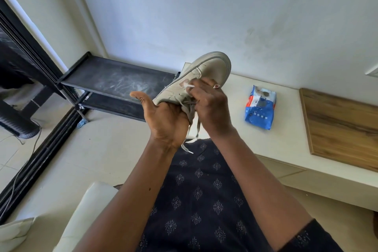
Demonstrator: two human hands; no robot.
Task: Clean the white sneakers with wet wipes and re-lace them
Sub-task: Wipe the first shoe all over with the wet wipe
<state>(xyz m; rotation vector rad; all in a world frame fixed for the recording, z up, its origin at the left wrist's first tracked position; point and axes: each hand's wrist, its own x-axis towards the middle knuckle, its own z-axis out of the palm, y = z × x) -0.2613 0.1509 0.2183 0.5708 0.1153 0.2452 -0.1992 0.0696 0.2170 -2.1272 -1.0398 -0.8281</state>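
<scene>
Holding a pale sneaker (213, 67) up in the air, toe pointing away, the left hand (165, 120) cups its heel end: the grip is closed round the shoe from below, with the thumb splayed free. The right hand (212, 106) pinches a small white scrap (189, 85) against the shoe's side; whether it is a wipe or a lace end cannot be told. Grey laces (192, 129) dangle loose between the wrists. A blue wet-wipes pack (260, 107) lies on the white surface (286, 96) beside a wooden board (343, 127); its print is too small to read. A black shoe rack (114, 80) stands to the left.
</scene>
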